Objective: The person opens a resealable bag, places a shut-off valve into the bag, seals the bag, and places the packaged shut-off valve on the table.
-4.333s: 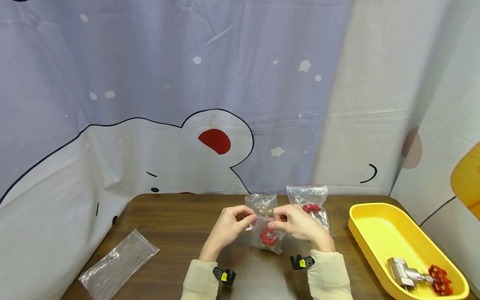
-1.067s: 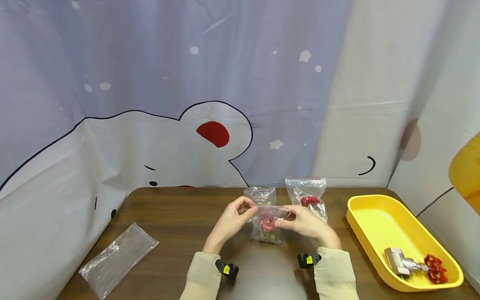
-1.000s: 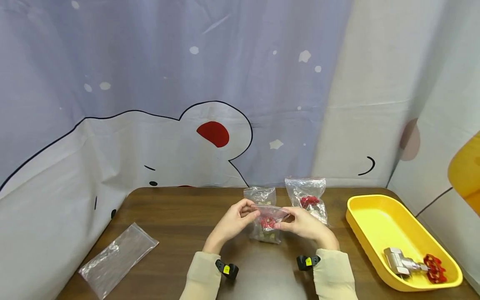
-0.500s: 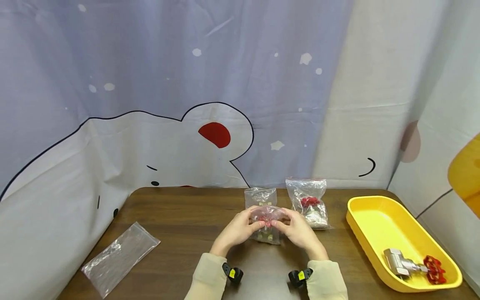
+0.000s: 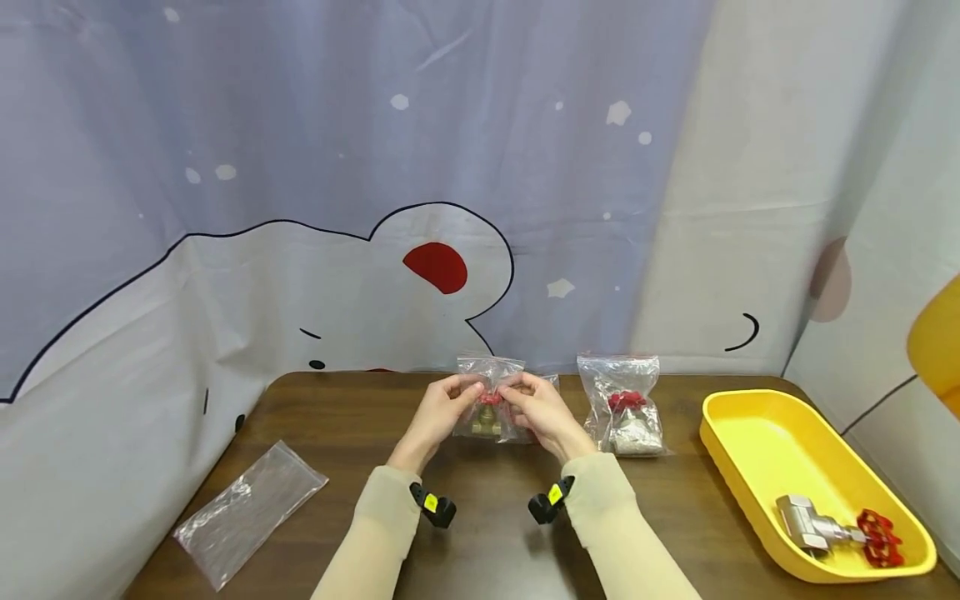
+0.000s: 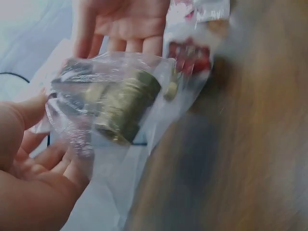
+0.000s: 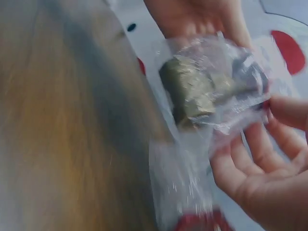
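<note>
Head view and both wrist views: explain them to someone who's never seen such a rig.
There is no robot: a person uses two bare hands, the left hand and the right hand. The wide picture comes from a camera on the head; the blurry close ones come from small black wrist cameras. Both hands pinch a clear plastic bag holding a brass-coloured valve with a red handwheel. On the brown wood-grain table are a flat, empty-looking bag at the left, a second filled bag containing a red-wheeled valve and, further right, a yellow plastic tray holding a silver metal valve. Another clear bag is partly hidden behind the right hand.
</note>
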Demonstrator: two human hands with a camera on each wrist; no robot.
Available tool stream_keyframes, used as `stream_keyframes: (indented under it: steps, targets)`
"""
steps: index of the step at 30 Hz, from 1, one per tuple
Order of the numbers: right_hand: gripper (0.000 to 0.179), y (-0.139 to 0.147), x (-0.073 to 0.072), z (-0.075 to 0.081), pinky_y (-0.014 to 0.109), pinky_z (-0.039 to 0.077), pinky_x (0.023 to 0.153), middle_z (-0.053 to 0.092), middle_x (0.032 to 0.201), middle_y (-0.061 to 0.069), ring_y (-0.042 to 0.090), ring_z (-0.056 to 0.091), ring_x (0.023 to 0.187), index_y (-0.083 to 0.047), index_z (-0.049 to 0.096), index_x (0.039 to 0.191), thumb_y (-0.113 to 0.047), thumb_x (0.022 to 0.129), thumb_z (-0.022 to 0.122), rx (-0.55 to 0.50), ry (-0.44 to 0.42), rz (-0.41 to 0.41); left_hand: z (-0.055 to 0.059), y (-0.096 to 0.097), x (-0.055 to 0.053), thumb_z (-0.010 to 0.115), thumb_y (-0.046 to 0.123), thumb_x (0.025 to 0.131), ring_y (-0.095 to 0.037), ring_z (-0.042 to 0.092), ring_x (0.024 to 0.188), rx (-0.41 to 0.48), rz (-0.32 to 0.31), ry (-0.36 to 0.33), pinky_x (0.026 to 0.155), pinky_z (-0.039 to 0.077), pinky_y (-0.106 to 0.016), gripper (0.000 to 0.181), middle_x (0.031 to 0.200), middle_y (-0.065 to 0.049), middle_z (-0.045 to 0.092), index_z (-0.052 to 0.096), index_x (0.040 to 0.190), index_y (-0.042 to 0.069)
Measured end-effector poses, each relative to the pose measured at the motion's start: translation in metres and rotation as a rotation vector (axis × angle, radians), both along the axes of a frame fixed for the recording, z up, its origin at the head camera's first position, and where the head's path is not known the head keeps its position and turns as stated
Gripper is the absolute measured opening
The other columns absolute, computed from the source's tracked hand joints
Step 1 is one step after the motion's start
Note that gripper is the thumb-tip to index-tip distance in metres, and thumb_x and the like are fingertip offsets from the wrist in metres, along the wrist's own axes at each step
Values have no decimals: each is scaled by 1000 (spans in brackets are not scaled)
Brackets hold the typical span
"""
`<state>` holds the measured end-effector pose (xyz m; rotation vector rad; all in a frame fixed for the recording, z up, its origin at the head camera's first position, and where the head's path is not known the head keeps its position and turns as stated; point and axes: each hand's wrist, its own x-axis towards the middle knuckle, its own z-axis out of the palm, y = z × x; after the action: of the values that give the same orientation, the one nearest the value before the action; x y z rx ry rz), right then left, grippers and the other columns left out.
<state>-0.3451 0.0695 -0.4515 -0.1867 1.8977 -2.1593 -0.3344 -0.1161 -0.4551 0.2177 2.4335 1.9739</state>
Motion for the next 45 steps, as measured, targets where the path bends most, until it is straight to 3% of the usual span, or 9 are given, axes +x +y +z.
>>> stream_keyframes:
  steps: [5, 9, 12, 17, 24, 30, 36, 41, 45]
  targets:
    - [9, -29, -26, 2, 28, 48, 60, 58, 83, 4, 12, 55, 63, 1, 57, 102, -7, 99, 56, 33, -82, 45, -8, -19, -21, 60, 29, 99, -15, 52, 85, 11, 104, -113, 76, 48, -34, 35, 92, -1, 60, 67, 121, 3]
    - [7, -45, -38, 2, 29, 51, 58, 58, 77, 6, 15, 57, 60, 2, 56, 96, -5, 98, 56, 164, -107, 60, -17, -30, -31, 56, 25, 101, -18, 51, 99, 21, 123, -199, 88, 43, -36, 34, 104, -4, 61, 66, 121, 0]
    - [9, -54, -43, 3, 29, 51, 55, 57, 70, 5, 14, 55, 56, 0, 55, 88, -5, 96, 58, 283, -101, 46, -23, -35, -37, 53, 22, 102, -15, 55, 94, 71, 103, -261, 83, 45, -32, 33, 100, -4, 62, 64, 121, -4]
    - [11, -61, -48, 4, 32, 54, 59, 58, 69, 7, 15, 56, 54, 1, 57, 84, -2, 95, 58, 380, -137, 26, -30, -37, -44, 53, 19, 102, -6, 52, 66, 151, 85, -341, 61, 45, -23, 28, 76, 3, 57, 63, 114, -4]
    - [10, -59, -48, -2, 35, 57, 64, 56, 69, 11, 17, 55, 50, 6, 58, 84, 5, 94, 56, 374, -204, -29, -34, -30, -50, 57, 22, 100, -6, 40, 53, 41, 87, -379, 51, 38, -21, 21, 62, 6, 44, 64, 91, 5]
    - [7, -56, -51, -11, 29, 54, 51, 58, 60, 12, 16, 55, 42, 6, 56, 84, 5, 91, 58, 466, -219, -107, -31, -16, -52, 63, 21, 95, -9, 38, 48, -187, 177, -302, 46, 34, -24, 23, 56, 5, 40, 65, 79, 4]
    - [10, -45, -53, -8, 37, 57, 61, 66, 72, 21, 22, 61, 46, 9, 59, 88, 0, 91, 60, 522, -206, -59, -27, -11, -45, 65, 29, 95, -16, 46, 63, -335, 227, -248, 54, 38, -28, 28, 70, -2, 50, 67, 91, 1]
    - [13, -36, -57, 5, 39, 57, 62, 67, 80, 26, 32, 68, 58, 12, 60, 95, 0, 92, 54, 607, -137, -33, -25, -19, -41, 59, 31, 99, -16, 49, 68, -275, 197, -231, 55, 42, -28, 35, 82, -5, 53, 61, 110, -2]
    - [11, -39, -54, 21, 38, 57, 58, 65, 69, 19, 30, 68, 56, 6, 60, 89, -2, 93, 53, 759, -18, 31, -16, -39, -29, 54, 33, 102, -20, 56, 71, -288, 154, -266, 60, 48, -34, 41, 90, -12, 59, 52, 122, -2]
